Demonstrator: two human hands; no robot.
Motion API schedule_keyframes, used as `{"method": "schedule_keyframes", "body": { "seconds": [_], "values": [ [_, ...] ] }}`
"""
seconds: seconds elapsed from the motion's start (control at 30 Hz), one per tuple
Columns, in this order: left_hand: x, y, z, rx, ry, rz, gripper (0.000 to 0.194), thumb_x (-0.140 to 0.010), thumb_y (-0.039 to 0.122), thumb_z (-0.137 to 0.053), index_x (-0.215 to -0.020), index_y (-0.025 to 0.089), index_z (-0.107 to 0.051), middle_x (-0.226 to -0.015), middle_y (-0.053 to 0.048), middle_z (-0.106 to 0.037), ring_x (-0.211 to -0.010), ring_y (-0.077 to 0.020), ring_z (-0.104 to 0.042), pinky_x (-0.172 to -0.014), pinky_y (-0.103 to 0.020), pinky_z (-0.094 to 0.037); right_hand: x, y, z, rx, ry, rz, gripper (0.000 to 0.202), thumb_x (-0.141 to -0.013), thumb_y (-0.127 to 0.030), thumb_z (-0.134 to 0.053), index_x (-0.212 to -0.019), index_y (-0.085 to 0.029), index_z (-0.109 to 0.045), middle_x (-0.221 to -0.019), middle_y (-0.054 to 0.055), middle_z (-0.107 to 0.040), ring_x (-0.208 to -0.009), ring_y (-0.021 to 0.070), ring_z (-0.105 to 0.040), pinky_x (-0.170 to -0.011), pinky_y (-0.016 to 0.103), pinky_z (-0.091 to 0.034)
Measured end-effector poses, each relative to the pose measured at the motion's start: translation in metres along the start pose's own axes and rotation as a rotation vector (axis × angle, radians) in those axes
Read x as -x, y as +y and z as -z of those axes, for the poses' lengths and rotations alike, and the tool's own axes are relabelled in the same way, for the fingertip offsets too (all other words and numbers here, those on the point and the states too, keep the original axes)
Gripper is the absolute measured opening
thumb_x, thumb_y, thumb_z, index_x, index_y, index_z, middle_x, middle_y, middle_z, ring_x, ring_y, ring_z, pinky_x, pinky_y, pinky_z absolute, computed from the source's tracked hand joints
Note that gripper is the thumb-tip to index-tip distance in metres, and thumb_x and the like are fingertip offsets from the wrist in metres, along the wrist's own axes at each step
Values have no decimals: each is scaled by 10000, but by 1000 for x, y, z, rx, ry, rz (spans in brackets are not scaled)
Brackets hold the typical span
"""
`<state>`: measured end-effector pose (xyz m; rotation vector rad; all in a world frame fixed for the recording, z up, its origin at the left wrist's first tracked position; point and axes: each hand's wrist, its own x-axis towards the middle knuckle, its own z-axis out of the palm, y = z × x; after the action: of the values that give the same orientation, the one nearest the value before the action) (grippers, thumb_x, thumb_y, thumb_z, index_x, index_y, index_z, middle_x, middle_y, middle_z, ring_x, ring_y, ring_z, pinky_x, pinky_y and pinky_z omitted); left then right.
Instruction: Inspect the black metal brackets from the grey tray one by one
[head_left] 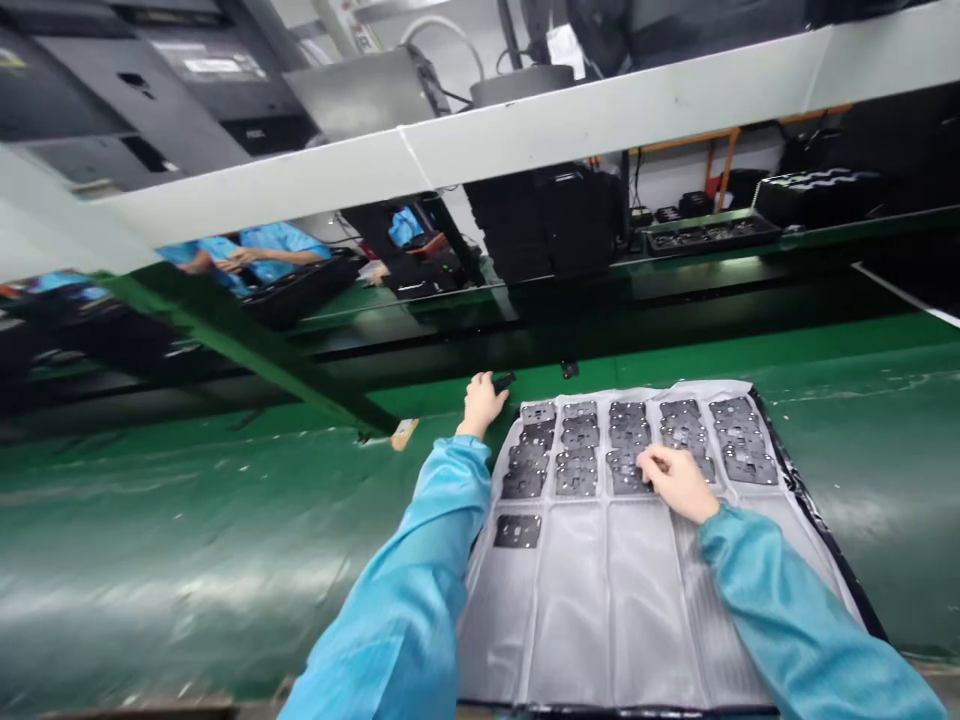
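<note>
My left hand [482,403] reaches past the far left corner of a tray. Its fingers are closed at a small black part [505,382]. My right hand [676,482] is over the tray's upper half, thumb and fingertips pinched together near a column of dark plates. What that pinch holds, if anything, is hidden. The tray [641,600] has a whitish, translucent lining with raised ribs marking off its pockets. Flat dark plates [577,470] overlap in several columns along the far side. One single plate [517,531] lies lower at the left.
Another small black part [570,369] lies on the green bench [187,540] behind the tray. A green post [277,350] slants down to the bench at left, beside a small tan block [404,434]. A white shelf edge [525,130] crosses above; people in blue sleeves [281,240] are beyond.
</note>
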<state>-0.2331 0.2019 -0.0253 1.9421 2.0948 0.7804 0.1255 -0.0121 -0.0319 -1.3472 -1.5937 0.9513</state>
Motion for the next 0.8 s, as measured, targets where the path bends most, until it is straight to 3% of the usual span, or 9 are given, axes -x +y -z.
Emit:
{"method": "schedule_keyframes", "body": {
  "seconds": [0.13, 0.23, 0.33, 0.43, 0.5, 0.57, 0.67, 0.73, 0.8],
  "values": [
    [-11, -12, -19, -9, -11, 110, 506, -777, 273, -630, -1218, 106, -447, -1259, -213, -528, -1214, -345, -461, -1002, -495, -348, 1, -5, 0, 63, 0, 60, 303, -904, -339, -482, -658, -202, -591, -583, -16, -588, -537, 131, -515, -549, 239, -358],
    [-11, -10, -19, 18, -8, 158, 480, -747, 265, -655, -1164, 104, -482, -1152, -188, -597, -1167, -327, -505, -979, -471, -374, 2, -8, 1, 88, -4, 87, 283, -901, -328, -490, -666, -207, -593, -572, -20, -572, -524, 133, -501, -545, 242, -337],
    [-11, 7, -8, 110, -12, 149, 294, -713, 218, -661, -970, 107, -570, -944, -151, -660, -1023, -297, -598, -908, -412, -435, 3, -7, 1, 102, -15, 83, 290, -906, -336, -481, -674, -207, -596, -580, -14, -588, -535, 140, -520, -555, 246, -353],
    [0, 45, 3, 260, -19, 83, 159, -774, 260, -599, -855, 125, -579, -787, -98, -662, -837, -234, -657, -776, -333, -492, 2, -6, 0, 104, -16, 81, 299, -908, -347, -478, -678, -202, -601, -594, -11, -598, -559, 141, -543, -571, 244, -382],
    [24, 79, 5, 375, -41, 28, 199, -838, 319, -528, -892, 130, -562, -776, -77, -664, -726, -180, -667, -656, -267, -502, 1, -6, 0, 56, -2, 71, 285, -904, -370, -487, -712, -198, -608, -622, -5, -607, -560, 135, -547, -563, 240, -400],
    [64, 118, 0, 533, -124, -34, 222, -865, 353, -498, -917, 139, -533, -771, -58, -669, -604, -126, -647, -545, -206, -474, 1, -7, 1, -53, 46, 33, 267, -897, -416, -496, -801, -195, -610, -682, 4, -622, -528, 120, -536, -518, 231, -406],
    [142, 172, -15, 1007, -458, -150, 274, -879, 381, -510, -1002, 139, -477, -668, -21, -640, -389, -65, -517, -400, -159, -349, 1, -9, 7, -259, 183, -29, 341, -901, -502, -445, -998, -197, -563, -800, 28, -629, -489, 102, -521, -429, 217, -386],
    [190, 195, -27, 1116, -585, -159, 279, -896, 397, -493, -1033, 156, -456, -551, 45, -561, -325, -39, -410, -371, -145, -275, 0, -11, 13, -364, 247, -53, 400, -918, -526, -366, -1114, -206, -507, -815, 33, -616, -496, 107, -535, -413, 217, -398],
    [223, 206, -40, 1150, -595, -139, 238, -900, 388, -491, -992, 173, -448, -508, 80, -492, -339, -33, -373, -386, -142, -261, 0, -12, 17, -403, 241, -67, 413, -924, -514, -323, -1158, -215, -485, -757, 19, -588, -499, 115, -546, -422, 223, -423]
  ]
}}
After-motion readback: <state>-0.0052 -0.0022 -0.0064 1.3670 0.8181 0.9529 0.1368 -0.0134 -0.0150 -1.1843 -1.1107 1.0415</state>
